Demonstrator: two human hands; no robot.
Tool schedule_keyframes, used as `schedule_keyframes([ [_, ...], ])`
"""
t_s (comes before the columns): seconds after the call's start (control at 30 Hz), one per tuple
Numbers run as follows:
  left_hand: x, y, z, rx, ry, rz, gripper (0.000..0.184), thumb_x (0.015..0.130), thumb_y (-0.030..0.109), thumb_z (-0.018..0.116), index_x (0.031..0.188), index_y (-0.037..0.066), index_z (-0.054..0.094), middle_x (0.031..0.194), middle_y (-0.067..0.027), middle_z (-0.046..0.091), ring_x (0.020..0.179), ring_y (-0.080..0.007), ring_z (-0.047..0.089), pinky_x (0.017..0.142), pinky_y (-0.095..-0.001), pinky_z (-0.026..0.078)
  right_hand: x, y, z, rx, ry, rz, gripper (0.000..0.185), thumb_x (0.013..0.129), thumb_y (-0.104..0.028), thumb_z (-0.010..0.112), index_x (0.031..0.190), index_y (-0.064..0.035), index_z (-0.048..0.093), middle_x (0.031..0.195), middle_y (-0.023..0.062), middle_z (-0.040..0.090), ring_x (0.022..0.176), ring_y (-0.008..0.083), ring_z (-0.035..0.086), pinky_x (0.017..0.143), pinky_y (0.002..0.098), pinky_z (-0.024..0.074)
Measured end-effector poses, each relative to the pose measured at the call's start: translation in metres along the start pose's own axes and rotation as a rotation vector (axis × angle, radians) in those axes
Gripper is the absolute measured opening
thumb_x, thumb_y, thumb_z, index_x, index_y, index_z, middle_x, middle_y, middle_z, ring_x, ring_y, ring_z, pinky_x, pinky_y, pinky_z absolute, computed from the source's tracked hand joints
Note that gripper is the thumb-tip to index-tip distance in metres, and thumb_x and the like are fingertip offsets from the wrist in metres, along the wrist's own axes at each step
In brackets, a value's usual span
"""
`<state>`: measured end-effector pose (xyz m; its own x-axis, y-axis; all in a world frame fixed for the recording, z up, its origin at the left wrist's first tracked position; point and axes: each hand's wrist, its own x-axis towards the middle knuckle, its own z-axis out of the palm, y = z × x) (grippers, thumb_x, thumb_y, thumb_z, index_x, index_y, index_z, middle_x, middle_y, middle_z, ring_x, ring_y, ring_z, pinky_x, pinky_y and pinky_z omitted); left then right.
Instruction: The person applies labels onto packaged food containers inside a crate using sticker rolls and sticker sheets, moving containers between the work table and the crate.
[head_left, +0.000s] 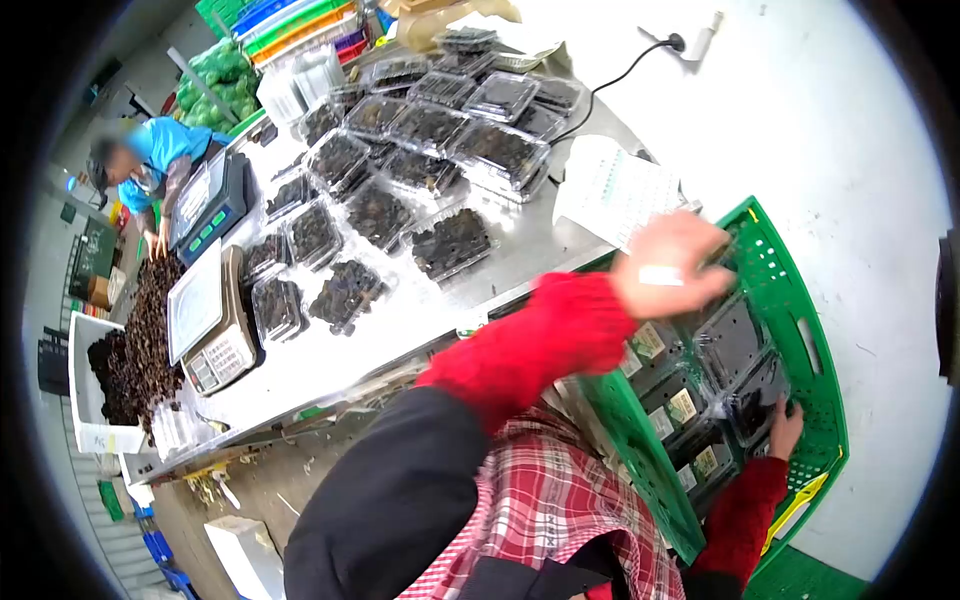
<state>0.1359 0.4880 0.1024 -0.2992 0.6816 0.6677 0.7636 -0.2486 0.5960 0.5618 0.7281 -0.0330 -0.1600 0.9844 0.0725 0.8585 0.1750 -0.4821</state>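
My left hand [675,268], blurred by motion, is over the near end of the green crate [805,310]. Its fingers look apart and hold nothing I can see; a white patch shows on the back of it. My right hand [786,430] is down inside the crate, its fingers closed at the edge of a clear plastic box [757,402] with dark contents. Other lidded clear boxes [730,335] lie in rows in the crate, several bearing a pale label [682,405]. My left forearm hides part of the crate and table edge.
Many clear boxes of dark, mushroom-like pieces [450,243] cover the metal table [400,310]. Two scales [212,330] stand at its far side. A sheet of labels [612,190] lies near the crate. Across the table, a person in blue [165,150] reaches into a dark heap [150,330].
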Motion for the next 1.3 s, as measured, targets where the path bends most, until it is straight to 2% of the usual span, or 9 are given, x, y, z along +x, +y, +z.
schedule_keyframes([
  [0.17, -0.184, -0.194, -0.152, 0.994, -0.070, -0.823, 0.071, 0.080, 0.052, 0.067, 0.129, 0.003, 0.051, 0.133, -0.0210, 0.051, 0.132, -0.0395, 0.040, 0.106, -0.0517, 0.033, -0.147, -0.264, -0.039, 0.709, -0.059, -0.410, 0.042, 0.094, -0.018, 0.063, 0.128, 0.0053, 0.055, 0.124, 0.0173, 0.061, 0.110, 0.0210, 0.059, 0.095, 0.0333, 0.0456],
  [0.23, -0.228, -0.215, -0.169, 1.075, -0.209, -0.792, 0.073, 0.083, 0.059, 0.061, 0.128, 0.002, 0.053, 0.136, -0.0188, 0.049, 0.133, -0.0379, 0.040, 0.106, -0.0501, 0.034, -0.200, -0.343, 0.004, 0.638, -0.445, -1.093, 0.046, 0.083, -0.003, 0.064, 0.127, 0.0032, 0.056, 0.120, 0.0150, 0.063, 0.105, 0.0205, 0.063, 0.087, 0.0325, 0.0511],
  [0.33, -0.214, -0.157, -0.193, 0.835, -0.368, -0.947, 0.066, 0.082, 0.055, 0.063, 0.124, 0.004, 0.058, 0.129, -0.0178, 0.056, 0.123, -0.0338, 0.049, 0.103, -0.0451, 0.038, -0.251, -0.421, 0.144, 0.967, -1.138, -0.331, 0.054, 0.090, -0.015, 0.068, 0.134, 0.0071, 0.047, 0.105, 0.0167, 0.067, 0.086, 0.0185, 0.066, 0.071, 0.0271, 0.0530],
  [0.5, -0.307, -0.145, -0.294, 1.166, 0.243, -0.807, 0.064, 0.074, 0.040, 0.074, 0.121, -0.001, 0.057, 0.116, -0.0198, 0.063, 0.111, -0.0374, 0.057, 0.101, -0.0508, 0.040, -0.241, -0.479, 0.297, 0.422, -0.845, -0.209, 0.093, 0.077, -0.045, 0.080, 0.132, 0.0184, 0.041, 0.078, 0.0134, 0.064, 0.059, 0.0160, 0.062, 0.044, 0.0292, 0.0495],
  [0.57, -0.339, -0.136, -0.332, 1.019, 0.019, -1.479, 0.073, 0.077, 0.058, 0.069, 0.117, -0.003, 0.058, 0.119, -0.0219, 0.061, 0.117, -0.0362, 0.055, 0.103, -0.0494, 0.039, -0.245, -0.492, 0.300, 0.430, -0.877, -0.243, 0.094, 0.073, -0.045, 0.083, 0.129, 0.0195, 0.044, 0.071, 0.0112, 0.063, 0.051, 0.0165, 0.060, 0.041, 0.0297, 0.0479],
  [0.7, -0.359, -0.133, -0.371, 0.631, -0.102, -1.597, 0.075, 0.063, 0.066, 0.078, 0.085, -0.004, 0.064, 0.082, -0.0193, 0.068, 0.086, -0.0278, 0.069, 0.078, -0.0358, 0.052, -0.253, -0.487, 0.324, 0.296, -1.000, -0.164, 0.052, 0.072, -0.039, 0.085, 0.086, 0.0038, 0.060, 0.069, 0.0092, 0.060, 0.053, 0.0157, 0.058, 0.042, 0.0309, 0.0471],
  [0.87, -0.377, -0.128, -0.349, 0.238, 0.243, -1.571, 0.061, 0.064, 0.052, 0.085, 0.075, -0.002, 0.059, 0.065, -0.0084, 0.060, 0.068, -0.0207, 0.062, 0.068, -0.0324, 0.050, -0.265, -0.504, 0.324, 0.911, -1.044, -0.079, 0.031, 0.076, -0.018, 0.081, 0.088, -0.0024, 0.057, 0.079, 0.0036, 0.059, 0.068, 0.0130, 0.056, 0.062, 0.0286, 0.0484],
  [1.03, -0.401, -0.085, -0.447, 0.152, 0.799, -1.327, 0.035, 0.072, 0.017, 0.081, 0.065, 0.011, 0.046, 0.066, 0.0039, 0.050, 0.065, -0.0083, 0.050, 0.060, -0.0247, 0.038, -0.264, -0.607, 0.287, 0.996, -1.114, -0.315, 0.054, 0.077, -0.012, 0.077, 0.121, 0.0060, 0.051, 0.122, 0.0203, 0.054, 0.112, 0.0232, 0.054, 0.096, 0.0329, 0.0441],
  [1.3, -0.437, -0.124, -0.504, -0.018, 0.798, -1.549, 0.058, 0.080, 0.040, 0.071, 0.121, 0.000, 0.062, 0.132, -0.0161, 0.048, 0.121, -0.0244, 0.048, 0.103, -0.0360, 0.036, -0.304, -0.726, 0.344, 0.173, -1.240, -0.669, 0.059, 0.068, -0.028, 0.089, 0.109, 0.0084, 0.065, 0.104, 0.0144, 0.069, 0.094, 0.0212, 0.066, 0.086, 0.0343, 0.0507],
])
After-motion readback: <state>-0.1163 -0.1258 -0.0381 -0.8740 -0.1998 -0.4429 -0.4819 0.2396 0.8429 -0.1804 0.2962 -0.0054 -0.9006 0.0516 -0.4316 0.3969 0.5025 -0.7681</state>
